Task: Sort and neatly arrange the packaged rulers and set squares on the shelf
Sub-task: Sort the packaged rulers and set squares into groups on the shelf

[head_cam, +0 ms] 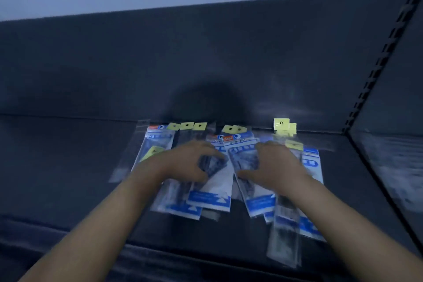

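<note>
Left hand (190,160), right hand (274,162) on roughly five blue packets (215,192)

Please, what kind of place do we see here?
Probably a shop or stockroom: a dark shelf with a slotted upright, and many identical blue packets with yellow hang tabs, like goods for sale.
</note>
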The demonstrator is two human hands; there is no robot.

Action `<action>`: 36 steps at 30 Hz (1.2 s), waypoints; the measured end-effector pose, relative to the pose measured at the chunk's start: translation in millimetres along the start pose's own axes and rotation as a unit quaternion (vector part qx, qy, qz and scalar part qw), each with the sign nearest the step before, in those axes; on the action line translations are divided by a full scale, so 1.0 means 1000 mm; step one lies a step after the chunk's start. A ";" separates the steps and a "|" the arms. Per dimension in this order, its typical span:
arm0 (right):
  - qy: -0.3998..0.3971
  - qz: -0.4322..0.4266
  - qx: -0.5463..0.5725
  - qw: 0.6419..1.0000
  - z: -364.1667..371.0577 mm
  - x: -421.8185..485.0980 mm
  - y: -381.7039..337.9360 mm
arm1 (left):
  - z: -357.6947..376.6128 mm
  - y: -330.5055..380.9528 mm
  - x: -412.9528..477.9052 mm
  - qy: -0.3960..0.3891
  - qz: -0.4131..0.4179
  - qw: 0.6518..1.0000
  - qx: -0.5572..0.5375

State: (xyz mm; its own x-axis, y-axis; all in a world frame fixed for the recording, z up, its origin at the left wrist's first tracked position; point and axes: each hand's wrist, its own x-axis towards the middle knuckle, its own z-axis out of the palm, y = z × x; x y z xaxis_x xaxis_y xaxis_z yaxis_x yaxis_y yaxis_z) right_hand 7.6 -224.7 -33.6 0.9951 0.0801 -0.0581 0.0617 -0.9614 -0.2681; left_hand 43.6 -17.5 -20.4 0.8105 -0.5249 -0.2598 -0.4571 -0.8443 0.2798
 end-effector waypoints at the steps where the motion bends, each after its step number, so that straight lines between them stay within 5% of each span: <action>1: 0.000 0.040 0.002 0.999 0.000 -0.002 -0.004 | -0.004 -0.004 0.007 -0.028 0.025 0.999 0.018; 8: -0.014 0.203 0.027 0.979 0.001 -0.011 -0.025 | -0.035 -0.011 0.046 -0.173 0.101 0.974 0.101; 13: -0.029 0.275 0.216 0.936 -0.012 0.004 -0.013 | -0.037 -0.014 0.060 -0.192 0.094 0.974 0.079; 20: 0.025 0.239 0.487 0.840 -0.010 0.003 0.003 | -0.050 -0.033 0.046 -0.111 0.104 0.988 0.002; 26: 0.089 0.172 0.645 0.739 -0.023 -0.002 -0.008 | -0.060 -0.059 0.031 -0.188 0.097 0.977 0.027; 36: 0.015 0.173 0.480 0.860 -0.010 -0.011 -0.044 | -0.068 -0.084 0.054 -0.153 0.145 0.971 0.109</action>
State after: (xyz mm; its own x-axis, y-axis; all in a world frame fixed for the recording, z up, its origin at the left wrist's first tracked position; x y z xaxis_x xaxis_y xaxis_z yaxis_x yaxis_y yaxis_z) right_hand -5.1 -185.7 -11.0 0.9433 -0.1888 -0.2730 -0.3166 -0.2643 -0.9110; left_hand 150.7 32.5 5.0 0.5048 -0.7234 -0.4711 -0.7436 -0.6416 0.1884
